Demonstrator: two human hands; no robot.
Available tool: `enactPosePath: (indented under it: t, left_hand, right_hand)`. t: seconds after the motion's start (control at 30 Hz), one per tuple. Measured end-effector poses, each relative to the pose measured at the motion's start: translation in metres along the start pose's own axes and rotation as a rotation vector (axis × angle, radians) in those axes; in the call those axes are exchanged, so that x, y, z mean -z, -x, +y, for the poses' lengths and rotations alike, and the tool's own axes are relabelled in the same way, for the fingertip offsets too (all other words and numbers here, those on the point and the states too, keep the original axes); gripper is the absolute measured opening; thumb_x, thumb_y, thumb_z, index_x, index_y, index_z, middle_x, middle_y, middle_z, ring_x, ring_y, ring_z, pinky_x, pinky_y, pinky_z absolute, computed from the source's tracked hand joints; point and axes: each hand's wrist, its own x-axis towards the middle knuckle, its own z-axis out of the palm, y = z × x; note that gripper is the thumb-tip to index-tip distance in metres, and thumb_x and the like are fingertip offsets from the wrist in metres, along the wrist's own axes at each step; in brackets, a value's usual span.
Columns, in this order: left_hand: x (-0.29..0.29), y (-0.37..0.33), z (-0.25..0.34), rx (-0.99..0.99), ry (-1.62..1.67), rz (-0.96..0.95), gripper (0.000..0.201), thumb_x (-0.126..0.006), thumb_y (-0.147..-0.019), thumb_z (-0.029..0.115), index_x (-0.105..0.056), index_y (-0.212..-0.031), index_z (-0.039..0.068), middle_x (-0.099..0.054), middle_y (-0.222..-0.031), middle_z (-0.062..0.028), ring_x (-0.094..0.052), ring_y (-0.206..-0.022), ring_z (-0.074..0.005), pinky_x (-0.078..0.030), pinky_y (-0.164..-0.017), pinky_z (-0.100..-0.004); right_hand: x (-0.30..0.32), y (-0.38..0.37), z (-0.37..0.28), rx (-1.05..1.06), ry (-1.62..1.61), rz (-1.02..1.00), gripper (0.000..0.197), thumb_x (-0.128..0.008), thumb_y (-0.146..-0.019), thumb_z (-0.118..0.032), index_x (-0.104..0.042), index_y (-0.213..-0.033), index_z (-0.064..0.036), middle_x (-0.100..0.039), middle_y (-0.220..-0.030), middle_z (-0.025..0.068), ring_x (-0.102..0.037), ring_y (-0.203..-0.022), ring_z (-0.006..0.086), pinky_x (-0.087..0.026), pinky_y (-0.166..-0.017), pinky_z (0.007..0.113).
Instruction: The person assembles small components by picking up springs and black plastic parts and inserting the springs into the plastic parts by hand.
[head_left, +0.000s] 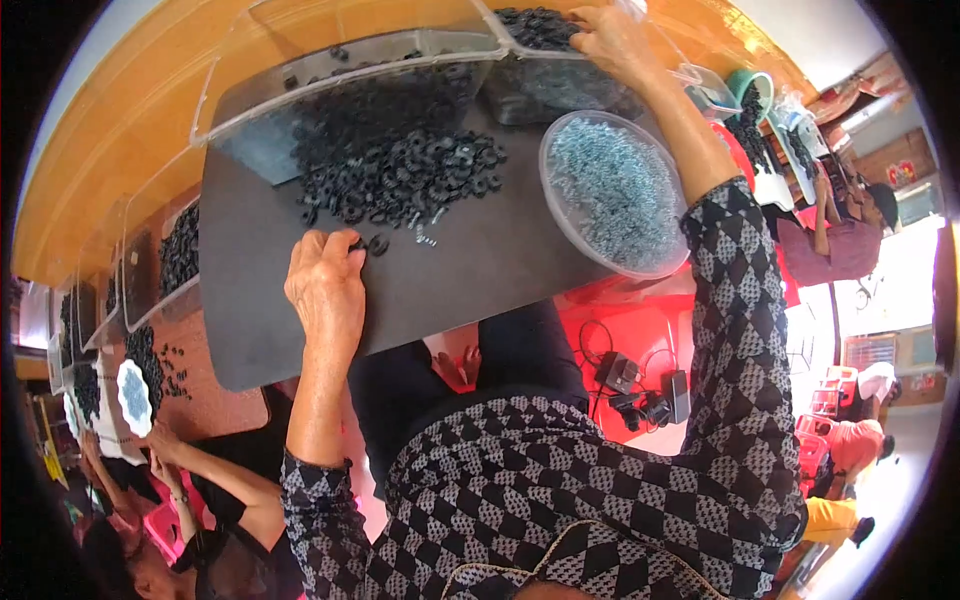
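My left hand [327, 277] rests on the dark grey board [460, 285], fingers curled and closed. What lies inside its grip is hidden. Right beside its fingertips is a small black ring-shaped part [378, 245]. Beyond it spreads a heap of similar black plastic parts [410, 175], with a few small metal springs [425, 238] at its near edge. My right hand [612, 42] is stretched to the far right, over a clear box of black parts [540, 28]. Its thumb and forefinger look apart, with nothing visible between them. Beneath that forearm stands a round clear tub [612, 195] full of small silvery springs.
A large clear bin [350, 75] lines the board's far edge. More clear boxes [160, 260] stand at left, near other people's hands [165, 445]. Black adapters and cables [640, 390] lie on a red stool [620, 335]. A green tub [750, 90] is at far right.
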Motion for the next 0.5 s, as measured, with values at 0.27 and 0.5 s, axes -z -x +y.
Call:
enactPosePath:
  t: [0.27,0.5]
  left_hand:
    - [0.027,0.019,0.010,0.670,1.206,-0.078,0.015,-0.066,-0.078,0.001,-0.065,-0.092,-0.005,-0.065,-0.079,-0.0086,-0.055,-0.065,-0.0123,-0.045,-0.062,-0.0234]
    - [0.036,0.026,0.021,0.780,1.544,-0.177,0.021,-0.061,-0.084,0.005,-0.062,-0.101,-0.008,-0.063,-0.081,-0.0129,-0.054,-0.061,-0.0146,-0.044,-0.058,-0.0256]
  right_hand:
    - [0.050,0.042,-0.064,0.098,0.096,0.342,0.022,-0.057,-0.079,-0.014,-0.063,-0.096,-0.0030,-0.061,-0.079,0.0173,-0.059,-0.072,0.0307,-0.046,-0.066,0.038]
    - [0.045,0.102,-0.141,0.355,-0.274,0.165,0.015,-0.059,-0.077,-0.002,-0.063,-0.092,-0.0028,-0.060,-0.080,0.0117,-0.058,-0.075,0.0290,-0.047,-0.066,0.036]
